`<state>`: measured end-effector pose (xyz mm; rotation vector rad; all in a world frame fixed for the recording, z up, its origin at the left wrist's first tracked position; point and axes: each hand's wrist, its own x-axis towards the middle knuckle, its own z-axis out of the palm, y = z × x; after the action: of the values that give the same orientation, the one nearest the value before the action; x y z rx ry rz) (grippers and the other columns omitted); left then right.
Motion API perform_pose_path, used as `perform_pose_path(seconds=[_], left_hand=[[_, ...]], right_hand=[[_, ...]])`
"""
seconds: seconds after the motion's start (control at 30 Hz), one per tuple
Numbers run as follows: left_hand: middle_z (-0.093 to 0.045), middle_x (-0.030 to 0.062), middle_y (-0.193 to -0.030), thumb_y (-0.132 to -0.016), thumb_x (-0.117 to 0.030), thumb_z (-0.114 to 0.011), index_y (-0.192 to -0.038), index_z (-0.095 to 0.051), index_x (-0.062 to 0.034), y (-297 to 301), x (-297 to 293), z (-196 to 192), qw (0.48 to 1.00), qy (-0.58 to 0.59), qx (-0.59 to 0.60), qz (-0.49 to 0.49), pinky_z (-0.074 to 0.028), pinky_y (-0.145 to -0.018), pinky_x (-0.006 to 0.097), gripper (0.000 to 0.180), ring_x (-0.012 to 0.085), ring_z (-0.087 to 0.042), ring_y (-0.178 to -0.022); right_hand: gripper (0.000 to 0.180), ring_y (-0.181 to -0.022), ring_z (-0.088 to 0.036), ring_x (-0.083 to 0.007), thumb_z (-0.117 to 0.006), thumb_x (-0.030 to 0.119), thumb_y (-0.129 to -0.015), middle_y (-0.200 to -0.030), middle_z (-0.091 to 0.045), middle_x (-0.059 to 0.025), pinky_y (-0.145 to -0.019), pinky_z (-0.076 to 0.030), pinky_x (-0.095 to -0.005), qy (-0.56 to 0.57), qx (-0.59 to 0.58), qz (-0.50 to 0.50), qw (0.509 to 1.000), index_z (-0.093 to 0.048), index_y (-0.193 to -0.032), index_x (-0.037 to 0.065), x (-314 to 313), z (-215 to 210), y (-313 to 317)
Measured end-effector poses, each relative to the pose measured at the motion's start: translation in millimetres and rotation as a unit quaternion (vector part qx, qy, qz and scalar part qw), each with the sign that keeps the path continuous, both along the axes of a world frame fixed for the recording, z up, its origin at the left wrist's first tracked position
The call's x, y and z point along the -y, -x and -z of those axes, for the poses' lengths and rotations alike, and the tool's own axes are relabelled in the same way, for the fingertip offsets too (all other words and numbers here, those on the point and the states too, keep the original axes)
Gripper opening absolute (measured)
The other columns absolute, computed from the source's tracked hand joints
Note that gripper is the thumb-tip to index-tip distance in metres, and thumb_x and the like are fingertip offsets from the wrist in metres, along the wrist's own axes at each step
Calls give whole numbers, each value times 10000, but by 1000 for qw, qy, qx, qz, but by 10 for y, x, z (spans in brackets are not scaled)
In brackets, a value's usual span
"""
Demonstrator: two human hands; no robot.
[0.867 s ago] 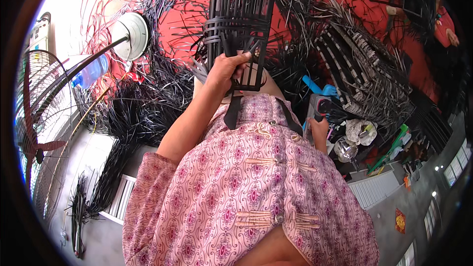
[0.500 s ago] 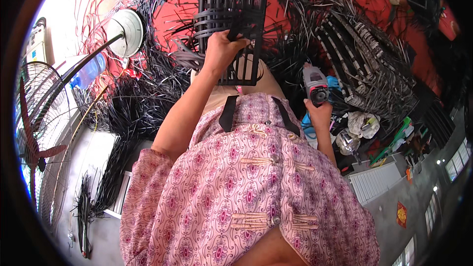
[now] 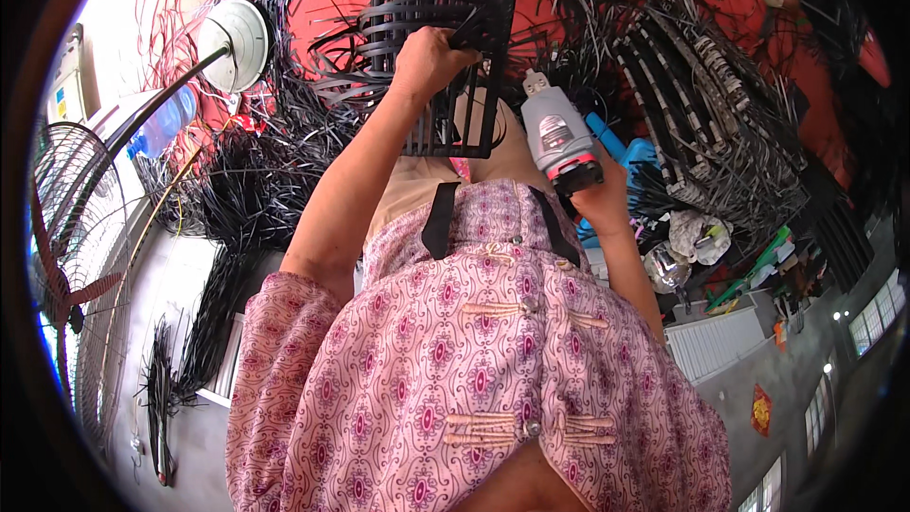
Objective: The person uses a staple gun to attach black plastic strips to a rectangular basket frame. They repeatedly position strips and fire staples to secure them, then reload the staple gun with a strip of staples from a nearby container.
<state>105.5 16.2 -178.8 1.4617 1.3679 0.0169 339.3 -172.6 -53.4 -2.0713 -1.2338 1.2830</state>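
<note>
Head view: a black frame [image 3: 441, 47] of upright bars, partly woven with flat black plastic strips [image 3: 398, 24], is seen standing at the top centre of the picture, over the person's lap. Its upper woven band is gripped by the left hand [image 3: 427, 62], fingers curled shut around the strips. A grey and red handheld power tool [image 3: 559, 137] is held in the right hand [image 3: 599, 199], fist closed about its handle, nozzle pointed toward the frame's right edge but not yet touching it. Loose black strips [image 3: 237, 209] are heaped on the red floor [image 3: 569, 0] around the frame; a white fan base [image 3: 232, 33] and a plastic bottle [image 3: 161, 123] lie to the left. The step in hand is judged to be fixing a strip to the frame; the tool's tip must be brought against the held strip while the frame is kept steady.
</note>
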Motion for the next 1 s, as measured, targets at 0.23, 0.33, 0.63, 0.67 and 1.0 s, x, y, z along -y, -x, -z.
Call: perform_pose_path(seconds=[0.23,0.33,0.63,0.67,1.0], left_hand=[[-738,109,-782,-772,-278,-778,-1044,-768,-57,-61,-26,-103,1000,6,-31,3,-538,-754,341,351,158,-685,-723],[-743,120,-801,-766,-291,-780,-1060,-768,-65,-63,-23,-100,999,10,-31,0,-542,-775,347,372,179,-697,-738],[-727,185,-812,-734,-356,-777,-955,-786,-99,-89,29,-74,1000,-21,-10,-18,-563,-757,438,339,358,-718,-816],[-727,185,-814,-734,-356,-778,-956,-786,-98,-92,28,-76,1000,-19,-14,-17,-564,-758,439,341,358,-718,-818],[-723,185,-799,-733,-358,-776,-978,-784,-97,-89,42,-70,999,-18,-25,-17,-566,-759,433,358,357,-717,-808]], right_hand=[[448,-972,-719,-364,-757,169,-801,-1035,-736,-170,-782,-562,-378,-58,37,-55,996,-654,-1220,49,-126,203,64],[471,-963,-716,-371,-766,183,-799,-1033,-733,-174,-765,-566,-388,-60,46,-67,995,-649,-1237,56,-186,221,66],[577,-982,-703,-386,-809,275,-759,-1104,-712,-211,-808,-584,-428,-65,61,-102,991,-623,-1241,18,-242,320,37],[581,-983,-703,-388,-812,276,-757,-1102,-712,-215,-811,-585,-431,-61,62,-109,990,-620,-1238,13,-253,326,34],[591,-967,-709,-385,-831,256,-734,-1089,-714,-221,-799,-589,-436,-44,71,-138,987,-617,-1223,4,-311,307,35]])
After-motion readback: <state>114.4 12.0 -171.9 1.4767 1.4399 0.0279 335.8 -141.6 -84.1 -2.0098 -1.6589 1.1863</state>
